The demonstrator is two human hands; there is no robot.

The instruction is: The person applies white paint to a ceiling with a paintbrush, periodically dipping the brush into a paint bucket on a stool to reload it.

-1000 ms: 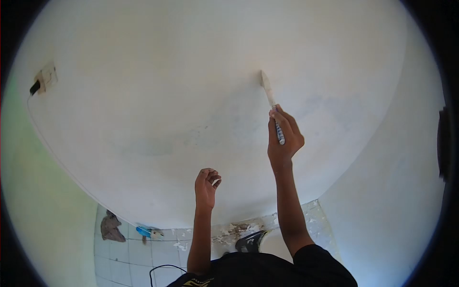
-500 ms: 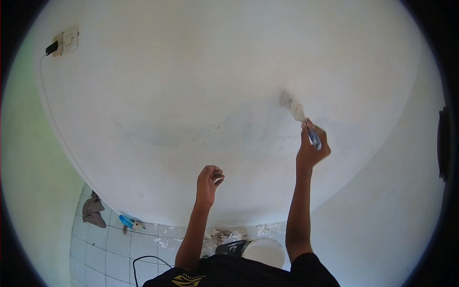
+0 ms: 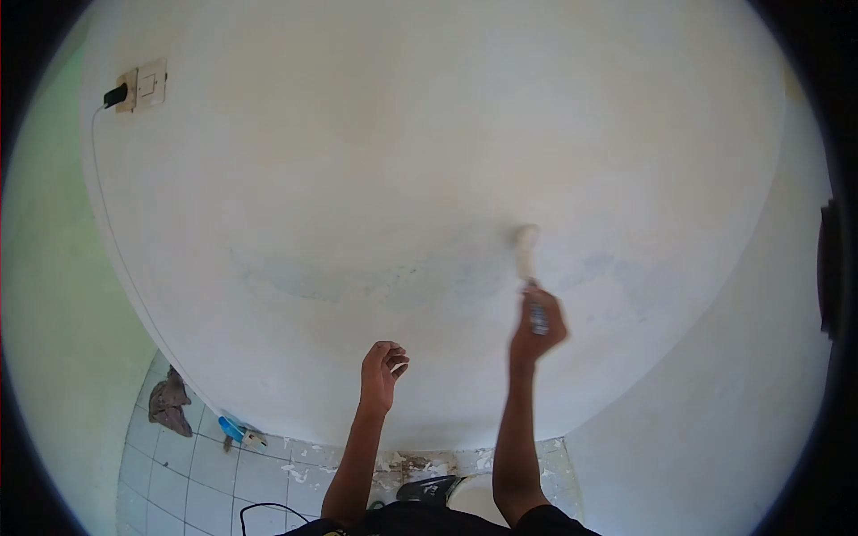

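My right hand [image 3: 540,327] is closed around the patterned handle of a paintbrush [image 3: 526,255]. The brush points upward, its pale bristles at a white wall [image 3: 429,161]; motion blurs the tip. Faint grey-blue patches [image 3: 304,279] mark the wall left of the brush and to its right. My left hand [image 3: 384,368] hangs in front of the wall, lower and to the left, empty, with its fingers loosely bent and apart.
A white bucket [image 3: 478,497] and a black object [image 3: 427,490] stand on the tiled floor [image 3: 210,464] below me. A grey-brown cloth [image 3: 170,404] and a blue item [image 3: 231,428] lie lower left. A plug with a cord sits in the wall socket [image 3: 143,85], upper left.
My right hand has moved down and left with the paintbrush, which now stands more upright. My left hand sits slightly lower in view. The camera view has shifted a little.
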